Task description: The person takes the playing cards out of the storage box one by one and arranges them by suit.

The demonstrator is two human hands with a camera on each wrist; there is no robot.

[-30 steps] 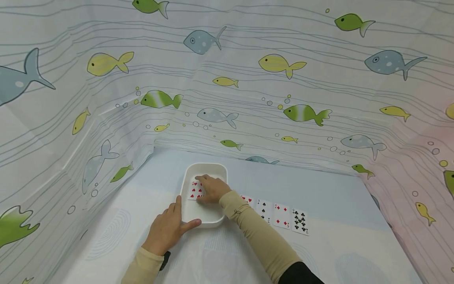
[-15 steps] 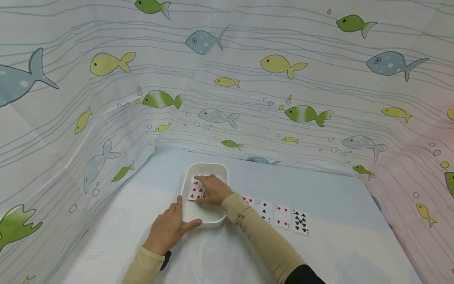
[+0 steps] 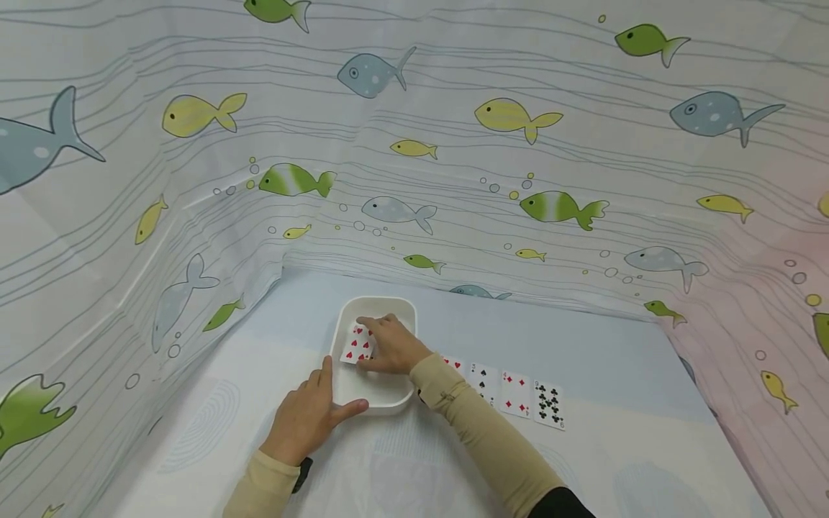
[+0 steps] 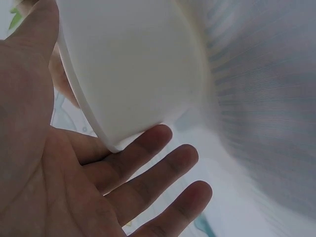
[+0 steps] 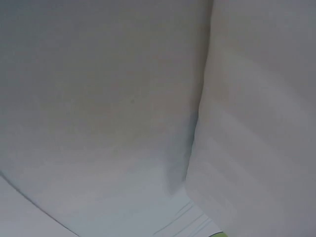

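Observation:
A white plastic tray (image 3: 382, 399) with rounded corners sits on the cloth-covered table. My left hand (image 3: 304, 416) spreads around its near left corner, index finger along the left side and thumb along the near rim. In the left wrist view the other fingers (image 4: 148, 140) lie nearly straight against the tray's outer wall. Inside the tray, my right hand (image 3: 395, 347) pinches a playing card (image 3: 356, 345) of hearts between thumb and fingers at its near and far edges. The card is slightly turned, and its right part is hidden under the hand.
Right of the tray lies a slanting row of face-up playing cards: a hearts card (image 3: 455, 365) partly behind the right sleeve, a three of spades (image 3: 482, 381), a four of diamonds (image 3: 514, 393) and a clubs card (image 3: 549, 405). A fish-patterned curtain (image 3: 453, 165) surrounds the table.
The hearts card has turned a little and shifted slightly toward the far side of the tray with my right hand. My left hand stays at the tray's corner.

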